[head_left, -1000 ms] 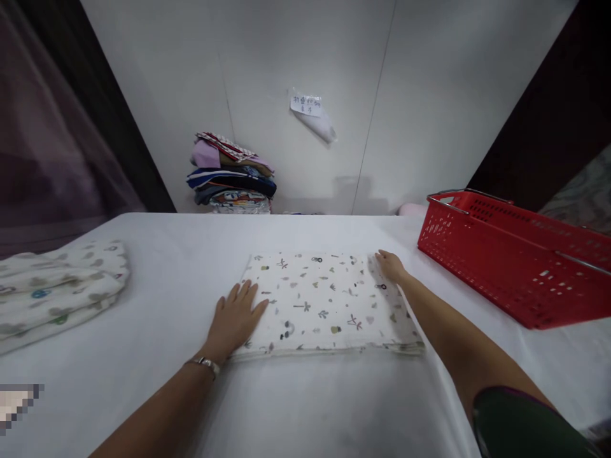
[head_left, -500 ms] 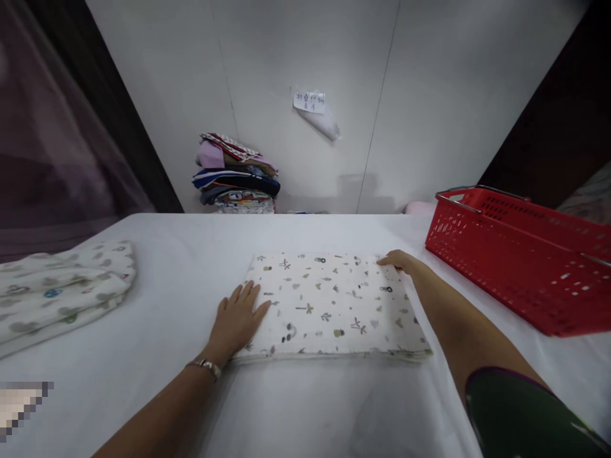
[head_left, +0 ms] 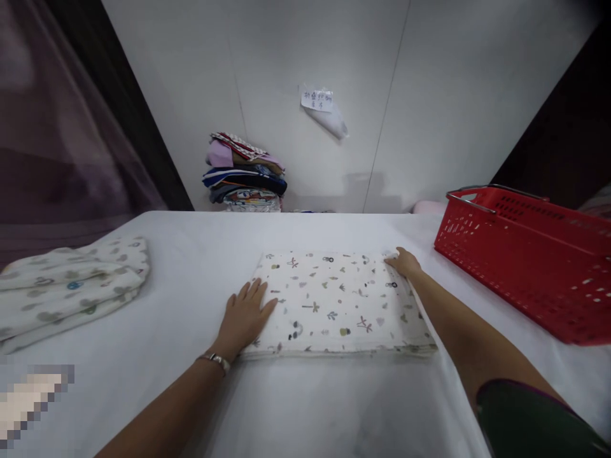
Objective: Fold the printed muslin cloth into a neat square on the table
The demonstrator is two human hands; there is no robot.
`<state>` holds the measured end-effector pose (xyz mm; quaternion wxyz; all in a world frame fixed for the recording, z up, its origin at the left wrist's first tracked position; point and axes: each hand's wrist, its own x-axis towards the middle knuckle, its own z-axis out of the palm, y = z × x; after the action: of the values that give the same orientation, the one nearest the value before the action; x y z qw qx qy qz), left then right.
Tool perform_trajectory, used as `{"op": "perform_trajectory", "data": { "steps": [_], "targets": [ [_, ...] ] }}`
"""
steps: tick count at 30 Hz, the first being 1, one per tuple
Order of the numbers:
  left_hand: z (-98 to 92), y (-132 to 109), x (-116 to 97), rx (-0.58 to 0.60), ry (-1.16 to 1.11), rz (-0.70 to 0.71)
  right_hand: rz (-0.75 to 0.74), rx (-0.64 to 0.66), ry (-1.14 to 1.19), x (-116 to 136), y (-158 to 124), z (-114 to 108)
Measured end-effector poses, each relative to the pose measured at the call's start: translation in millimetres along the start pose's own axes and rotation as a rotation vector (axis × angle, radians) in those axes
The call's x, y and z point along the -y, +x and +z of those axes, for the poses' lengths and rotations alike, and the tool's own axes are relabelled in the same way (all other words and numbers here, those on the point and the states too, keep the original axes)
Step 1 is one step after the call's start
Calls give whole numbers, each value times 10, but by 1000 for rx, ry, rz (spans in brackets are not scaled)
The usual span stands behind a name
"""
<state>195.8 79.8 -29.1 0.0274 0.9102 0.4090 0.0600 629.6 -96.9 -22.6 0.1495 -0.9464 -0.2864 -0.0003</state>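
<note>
A white cloth (head_left: 329, 302) printed with small plants and rainbows lies folded in a flat rectangle on the white-covered table (head_left: 334, 407). My left hand (head_left: 245, 317) rests flat on its left edge, fingers stretched out and spread. At the far right corner, my right hand (head_left: 403, 262) pinches the cloth's edge between thumb and fingers. Part of that corner is hidden by the fingers. The layers of the fold show along the near edge.
On the left of the table lies another patterned white cloth (head_left: 81, 286), loosely bunched. A red perforated basket (head_left: 520, 261) with metal handles stands at the right. Behind the table's far edge are a pile of folded fabrics (head_left: 245, 175) and a wall with a paper note (head_left: 317, 100).
The view has turned slightly left, so everything appears a little further right. My right fingers have closed at the cloth's far right corner. My left hand stays flat on the left edge.
</note>
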Motion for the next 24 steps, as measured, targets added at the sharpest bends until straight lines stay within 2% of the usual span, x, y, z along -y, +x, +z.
{"op": "perform_trajectory", "data": {
  "steps": [2, 5, 7, 9, 12, 16, 21, 24],
  "targets": [
    [-8, -3, -9, 7, 2, -8, -109, -60, -50, 125, -64, -32],
    [-12, -10, -17, 3, 10, 0, -424, -93, -89, 488, -224, 10],
    [-11, -13, -19, 3, 9, 0, -593, -8, -84, 762, -353, 103],
    [-8, -16, -19, 6, 2, -7, -689, 123, -89, 971, -463, 217],
    [4, -20, -13, 2, -3, -12, -691, 288, -127, 1090, -536, 348],
    [28, -35, -7, -16, 0, -13, -637, 369, -154, 1104, -509, 366],
    [16, -77, -32, -22, 2, 1, -611, 261, -137, 1367, -591, 373],
    [3, -105, -51, -3, -21, -15, -649, 271, -172, 1508, -692, 488]
  ]
}}
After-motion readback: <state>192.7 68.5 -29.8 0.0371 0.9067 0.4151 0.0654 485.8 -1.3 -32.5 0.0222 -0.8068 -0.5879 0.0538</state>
